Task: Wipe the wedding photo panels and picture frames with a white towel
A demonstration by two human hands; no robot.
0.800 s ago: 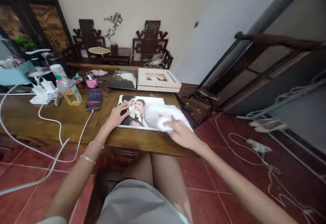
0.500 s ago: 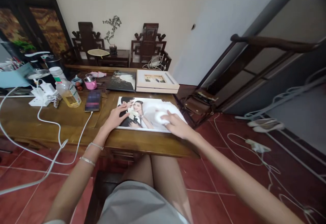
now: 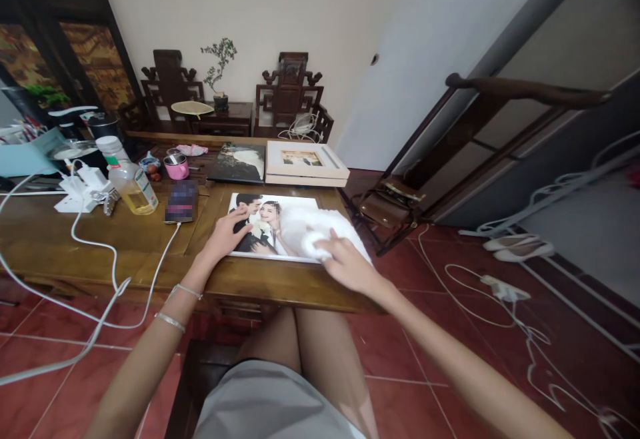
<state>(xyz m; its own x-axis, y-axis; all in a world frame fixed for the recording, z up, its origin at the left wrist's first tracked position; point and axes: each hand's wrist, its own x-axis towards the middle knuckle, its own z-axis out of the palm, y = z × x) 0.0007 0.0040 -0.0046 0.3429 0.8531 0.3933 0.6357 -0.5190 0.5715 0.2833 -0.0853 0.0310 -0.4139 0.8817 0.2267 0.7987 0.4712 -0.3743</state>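
Observation:
A large wedding photo [image 3: 250,239], glossy like an album cover or panel, lies flat near the table's front edge. It shows two people in dark and white clothes, with a broad white veil or gown on the right. My left hand [image 3: 226,231] rests on its left edge, fingers spread. In my right hand [image 3: 347,262] is a wad of white tissue or cloth [image 3: 314,244], bunched under the fingers and pressed on the photo's lower right part. The wad's exact material cannot be made out against the white picture.
Behind the photo lie a dark album [image 3: 237,162] and a pale framed box [image 3: 307,178]. To the left are a phone [image 3: 181,202] on a cable, a bottle of yellow liquid [image 3: 137,189], a pink cup [image 3: 177,166] and a white power strip [image 3: 80,192]. A wooden chair [image 3: 400,202] stands right.
My right hand has moved slightly left and down over the photo with the white wad. My left hand stays on the left edge. The view has shifted a little.

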